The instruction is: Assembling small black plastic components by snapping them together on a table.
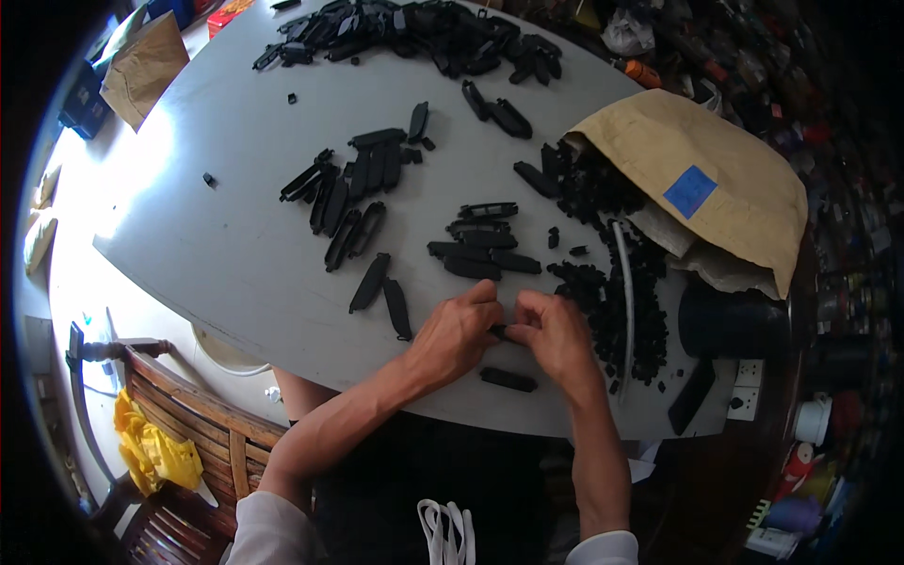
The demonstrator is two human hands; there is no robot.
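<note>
Close together over the near part of the grey table (273, 245), my left hand (456, 326) and my right hand (557, 337) both pinch a black plastic piece (501, 331). Fingers cover most of it, so its full shape is hidden. Just below them lies a long black plastic part (508, 379) with rounded ends. Beyond my fingertips is a group of similar long black parts (471, 267), some showing an open frame side. To the right of my right hand spreads a heap of small black plastic pieces (648, 330).
A brown paper sack (706, 179) lies at the right, its mouth toward the small pieces. A pale curved strip (623, 301) crosses that heap. More black parts (377, 165) lie left of centre, with a large pile (405, 38) at the far edge. A wooden chair (202, 424) stands lower left.
</note>
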